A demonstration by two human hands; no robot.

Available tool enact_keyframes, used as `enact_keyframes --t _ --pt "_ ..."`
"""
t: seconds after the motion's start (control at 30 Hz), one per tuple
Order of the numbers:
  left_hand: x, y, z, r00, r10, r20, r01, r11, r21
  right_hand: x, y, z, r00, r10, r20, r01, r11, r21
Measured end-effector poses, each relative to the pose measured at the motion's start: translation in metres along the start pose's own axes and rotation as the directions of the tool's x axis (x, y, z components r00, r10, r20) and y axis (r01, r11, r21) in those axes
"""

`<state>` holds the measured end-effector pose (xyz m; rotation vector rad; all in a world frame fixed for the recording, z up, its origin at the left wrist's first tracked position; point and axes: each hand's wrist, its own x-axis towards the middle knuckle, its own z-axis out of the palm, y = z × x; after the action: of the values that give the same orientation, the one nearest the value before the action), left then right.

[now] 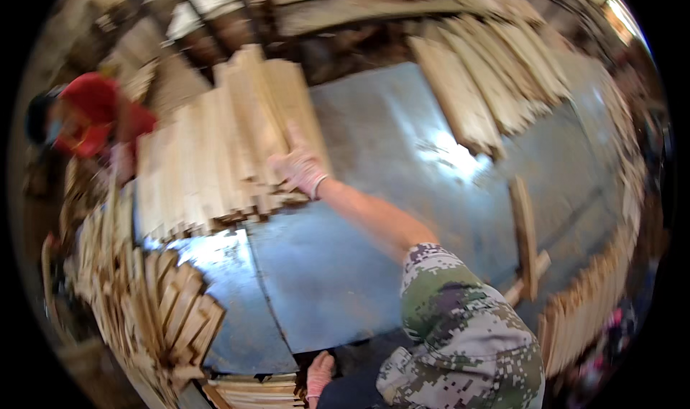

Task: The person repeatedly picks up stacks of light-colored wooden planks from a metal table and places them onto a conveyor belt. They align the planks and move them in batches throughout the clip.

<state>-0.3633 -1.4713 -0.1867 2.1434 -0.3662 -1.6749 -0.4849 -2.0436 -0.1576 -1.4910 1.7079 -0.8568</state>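
Observation:
My right hand (300,168), in a pinkish-white work glove, reaches across the table to a row of pale wooden slats (198,157). Its fingers look spread, lying on the near part of a slat (253,114) on top of the row; motion blur softens them. Low in the picture, my left hand (320,373), gloved too, is beside the table's near edge. A stack of slats (255,393) lies just left of it. How its fingers are set cannot be made out, and nothing shows in it.
Bluish metal sheeting covers the table (338,272). More slats (496,78) lie at the far right, with a single strip (525,236) nearer. Piled slats (147,301) stand at the left, and a row (586,308) lines the right edge. A person in red (97,114) is at the far left.

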Motion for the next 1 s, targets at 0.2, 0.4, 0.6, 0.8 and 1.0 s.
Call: enact_keyframes --t 0.2,0.4,0.6,0.8,1.0 --pt "0.058 0.059 -0.001 0.929 0.165 0.330 -0.310 0.835 0.454 -0.191 0.143 -0.183 0.997 -0.005 -0.078 0.027 0.957 0.290" --pt "0.077 0.091 0.026 0.840 0.148 0.522 -0.460 0.705 0.539 -0.388 0.230 -0.326 0.968 0.222 -0.120 -0.238 0.960 -0.145" --pt "0.086 0.095 0.069 0.747 0.015 0.665 -0.586 0.489 0.646 -0.508 0.276 -0.392 0.831 0.512 -0.216 -0.552 0.717 -0.424" --pt "0.078 0.103 0.109 0.718 -0.043 0.695 -0.584 0.505 0.635 -0.527 0.369 -0.445 0.630 0.641 -0.437 -0.775 0.493 -0.395" --pt "0.060 0.117 0.117 0.759 -0.079 0.647 -0.549 0.456 0.700 -0.536 0.408 -0.467 0.501 0.697 -0.514 -0.865 0.431 -0.258"
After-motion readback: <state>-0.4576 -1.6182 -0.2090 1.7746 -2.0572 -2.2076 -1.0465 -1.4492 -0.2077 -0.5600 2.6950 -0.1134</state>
